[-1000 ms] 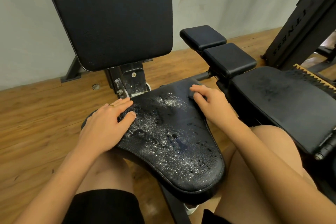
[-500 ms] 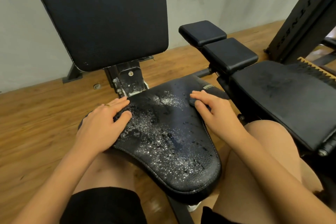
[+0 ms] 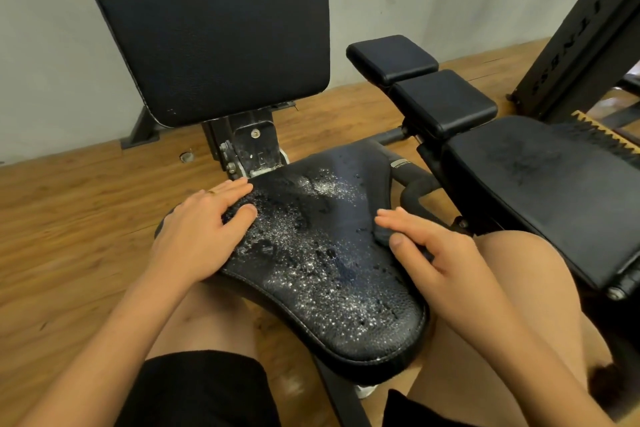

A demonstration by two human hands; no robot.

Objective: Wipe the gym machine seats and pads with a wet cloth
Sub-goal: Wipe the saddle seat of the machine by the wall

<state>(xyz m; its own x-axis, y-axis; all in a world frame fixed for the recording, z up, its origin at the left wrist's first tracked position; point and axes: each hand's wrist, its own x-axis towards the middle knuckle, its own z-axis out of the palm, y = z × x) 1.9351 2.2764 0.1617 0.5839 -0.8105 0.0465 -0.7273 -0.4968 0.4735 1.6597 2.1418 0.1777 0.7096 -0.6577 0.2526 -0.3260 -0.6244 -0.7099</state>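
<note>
Black pebbled upholstery covers the seat (image 3: 322, 270), which sits low between the person's knees and below the upright back pad (image 3: 214, 28). It is beaded with water drops (image 3: 311, 239). The left grip (image 3: 197, 232) rests released, fingers flat on the seat's rear left corner. The right grip (image 3: 440, 253) lies at the right edge, near-straight fingers and thumb against a dark fold (image 3: 382, 236), probably the cloth; whether it pinches it I cannot tell. The padding likely yields softly while its frame stays fixed, and the wet surface should be slick, so bracing at the rim and wiping with a flat palm looks wisest.
</note>
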